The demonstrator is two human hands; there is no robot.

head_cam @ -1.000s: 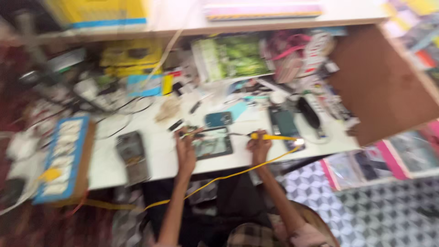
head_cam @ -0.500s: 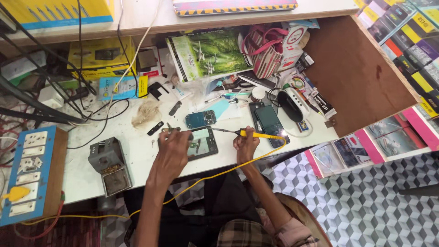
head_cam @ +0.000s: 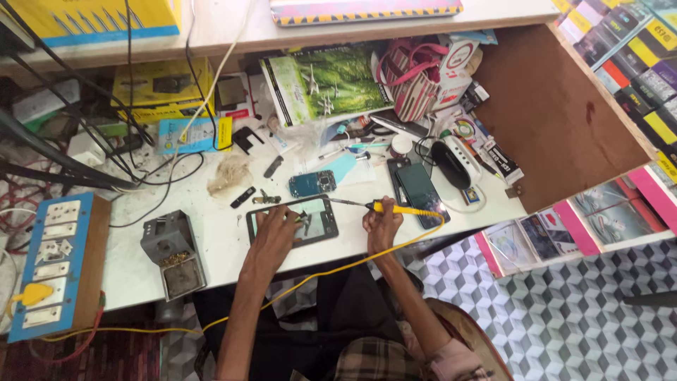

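An opened phone lies flat on the white workbench near its front edge. My left hand rests on the phone's left part with the fingers bent over its inside. My right hand grips a yellow-handled soldering iron. The iron's thin metal tip points left and reaches the phone's upper right corner. A yellow cable runs from the iron down across my lap to the left.
A small blue circuit board lies just behind the phone. A dark phone sits to the right, a grey metal stand to the left. A blue socket board is at far left. Boxes, wires and a striped bag crowd the back.
The camera view has steadied and drawn closer. Both hands stay at the phone, the iron's tip still at its right end.
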